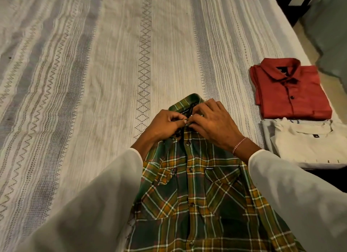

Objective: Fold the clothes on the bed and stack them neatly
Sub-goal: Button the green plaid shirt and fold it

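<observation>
- A bed (116, 45) fills nearly the whole view, covered by an off-white woven bedspread (56, 82) with grey stripes and zigzag and diamond bands running from 6 toward 12 o'clock.
- At 1 to 2 o'clock, past the bed's edge, lies a strip of pale floor (305, 35).
- Dark furniture (293, 5) stands at 1 o'clock, details unclear.
- Grey-green fabric (330, 31) hangs at 2 o'clock.
- Light is dim and warm.

Plaid shirt (197, 195) hem runs off the bottom edge; sleeves hidden under the person's white sleeves (84, 204). Top button is covered by both hands' fingertips (185, 120). Collar label (185, 111) text too small to read; white folded garment (308, 144) is cropped at the right edge.
</observation>
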